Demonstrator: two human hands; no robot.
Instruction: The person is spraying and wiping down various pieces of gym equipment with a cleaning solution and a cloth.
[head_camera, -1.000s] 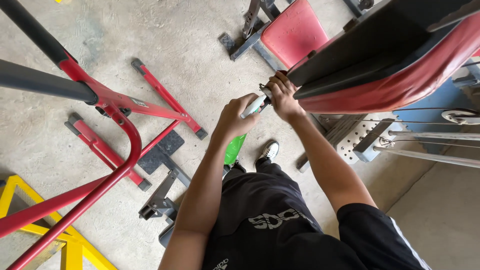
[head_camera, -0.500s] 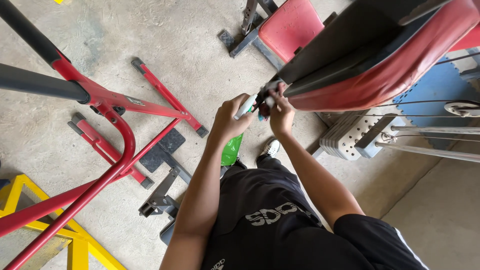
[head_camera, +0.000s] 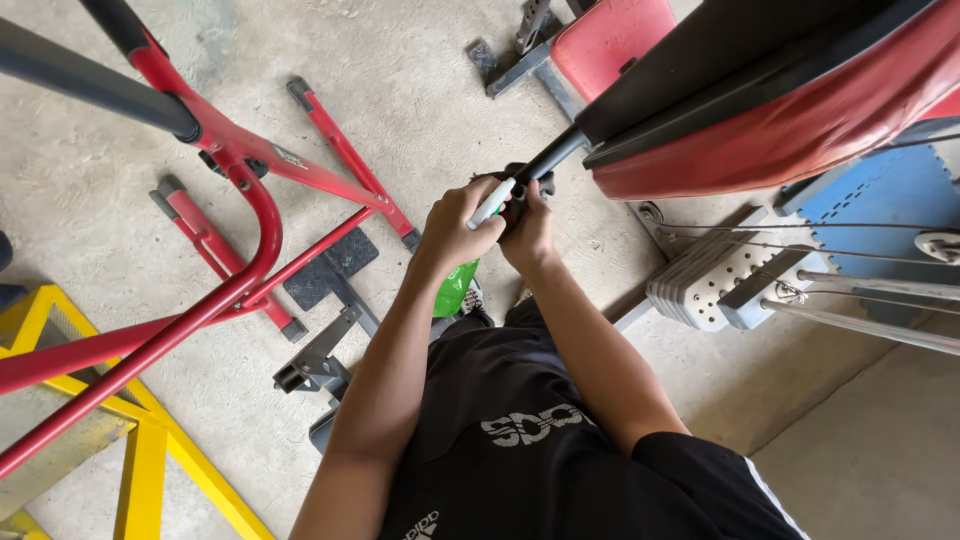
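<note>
A large red padded bench with black backing (head_camera: 800, 110) tilts overhead. Its black tube handle (head_camera: 552, 155) is wrapped by the right hand (head_camera: 527, 228), steadying it. The left hand (head_camera: 455, 228) grips 1 green spray bottle (head_camera: 455, 285) beside it.

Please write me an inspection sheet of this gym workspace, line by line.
Surface: bare grey concrete floor, stained in places.
Job's things: green plastic spray bottle with white nozzle, and a dark cloth pressed at the black metal bar under the red padded bench.
Clutter: nothing seen loose on the floor.
Hands: left hand grips the bottle; right hand holds the cloth at the bar.
Cables: thin steel cables run to a pulley above the grey weight stack.
Surroundings: red tubular frame, yellow metal frame, blue foam mat.
</note>
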